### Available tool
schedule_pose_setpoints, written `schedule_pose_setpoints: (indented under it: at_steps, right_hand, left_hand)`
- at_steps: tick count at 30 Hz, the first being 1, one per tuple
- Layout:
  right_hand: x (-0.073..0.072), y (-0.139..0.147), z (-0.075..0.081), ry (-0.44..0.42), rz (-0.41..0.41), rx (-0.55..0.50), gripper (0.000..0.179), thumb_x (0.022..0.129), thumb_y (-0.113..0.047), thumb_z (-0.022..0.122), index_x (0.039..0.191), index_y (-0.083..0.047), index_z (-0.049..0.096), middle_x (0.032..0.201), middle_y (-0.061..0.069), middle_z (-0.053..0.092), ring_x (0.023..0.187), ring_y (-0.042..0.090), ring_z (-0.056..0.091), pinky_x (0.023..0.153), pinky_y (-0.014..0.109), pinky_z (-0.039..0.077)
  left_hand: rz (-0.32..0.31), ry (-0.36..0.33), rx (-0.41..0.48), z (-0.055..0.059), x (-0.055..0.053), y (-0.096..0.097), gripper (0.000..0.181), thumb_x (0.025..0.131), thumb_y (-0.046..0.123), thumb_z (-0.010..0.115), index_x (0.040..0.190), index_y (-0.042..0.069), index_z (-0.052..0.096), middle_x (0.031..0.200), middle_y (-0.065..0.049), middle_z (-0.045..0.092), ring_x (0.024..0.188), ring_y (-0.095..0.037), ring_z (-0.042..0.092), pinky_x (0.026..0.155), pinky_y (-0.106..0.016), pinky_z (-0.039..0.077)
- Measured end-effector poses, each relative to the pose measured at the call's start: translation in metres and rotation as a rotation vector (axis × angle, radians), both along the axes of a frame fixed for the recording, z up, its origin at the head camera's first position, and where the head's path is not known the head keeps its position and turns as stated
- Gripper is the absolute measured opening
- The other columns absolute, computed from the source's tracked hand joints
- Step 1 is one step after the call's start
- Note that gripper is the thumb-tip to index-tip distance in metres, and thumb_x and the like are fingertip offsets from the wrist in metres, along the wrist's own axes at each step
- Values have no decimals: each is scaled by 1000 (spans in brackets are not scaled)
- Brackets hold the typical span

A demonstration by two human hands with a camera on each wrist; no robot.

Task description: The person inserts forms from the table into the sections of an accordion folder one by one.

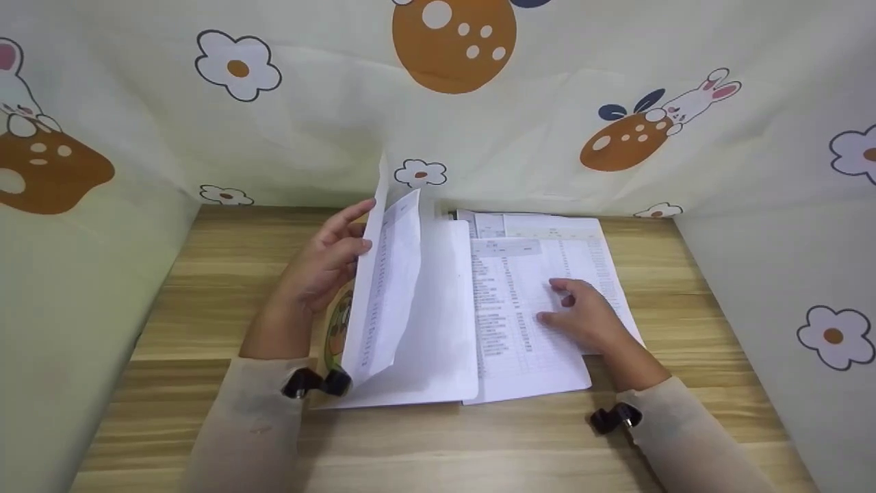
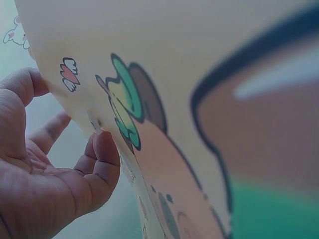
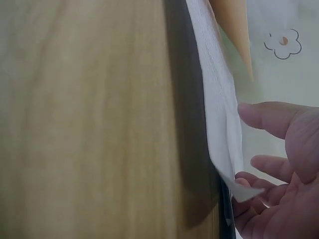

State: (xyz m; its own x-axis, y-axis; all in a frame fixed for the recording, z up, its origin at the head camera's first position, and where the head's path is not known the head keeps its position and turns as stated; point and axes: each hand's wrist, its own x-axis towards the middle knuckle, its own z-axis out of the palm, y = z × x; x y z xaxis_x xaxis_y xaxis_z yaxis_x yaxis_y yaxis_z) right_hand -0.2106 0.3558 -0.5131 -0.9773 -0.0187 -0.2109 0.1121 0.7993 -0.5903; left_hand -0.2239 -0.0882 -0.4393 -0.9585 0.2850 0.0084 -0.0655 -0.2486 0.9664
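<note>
The left hand point(image 1: 327, 257) pinches the edge of a cartoon-printed cover point(image 2: 169, 99), holding it upright; a thin printed sheet point(image 1: 398, 291) leans inside it; the right hand point(image 1: 583, 316), thumb and fingers spread apart, is over printed pages point(image 1: 510, 366) on the tabletop point(image 1: 540, 452); whether it touches them is hard to tell.

Pretty plain light-brown wood-grain tabletop point(image 1: 438, 448), some darker streaks across it. There's a half-open, white-paged paper booklet with a cartoon cover point(image 1: 441, 335) sitting on it, plus overlapping white printed paper sheets point(image 1: 523, 294) right alongside.
</note>
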Motion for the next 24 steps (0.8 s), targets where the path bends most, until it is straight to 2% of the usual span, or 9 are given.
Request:
schedule_pose_setpoints:
  at_steps: [4,9,13,18,24]
  right_hand:
    - [-1,-1,-2,8,27,33,81,84,-28,88,154,-4,54,142,19,58,121,34,59,100,44,50]
    - [-2,0,-5,17,50,33,77,84,-24,89,151,0,58,147,20,54,122,36,59,104,48,50]
    - [-2,1,-5,11,67,22,70,86,-23,87,147,1,61,151,18,50,127,36,57,106,48,49]
    - [-2,1,-3,-6,75,36,68,89,-23,85,148,1,61,150,14,49,125,32,54,105,45,46]
    - [-3,2,-2,4,106,37,67,91,-21,84,148,4,59,150,18,48,127,33,53,111,49,45]
  left_hand:
    - [0,-4,0,0,0,0,65,102,3,54,164,22,43,134,-16,53,119,-36,64,94,-38,60]
    - [-2,-3,5,-1,-1,0,65,102,3,54,164,20,43,137,-21,52,118,-35,65,93,-37,60]
    - [-8,-5,10,-1,-1,1,66,102,3,54,165,20,42,138,-22,51,117,-35,65,92,-37,61]
    - [-8,-2,13,-1,0,1,66,102,2,54,164,19,42,136,-21,51,116,-33,66,92,-36,60]
    - [-14,-4,35,-1,-1,3,66,102,1,52,165,17,41,137,-21,52,114,-33,66,89,-35,59]
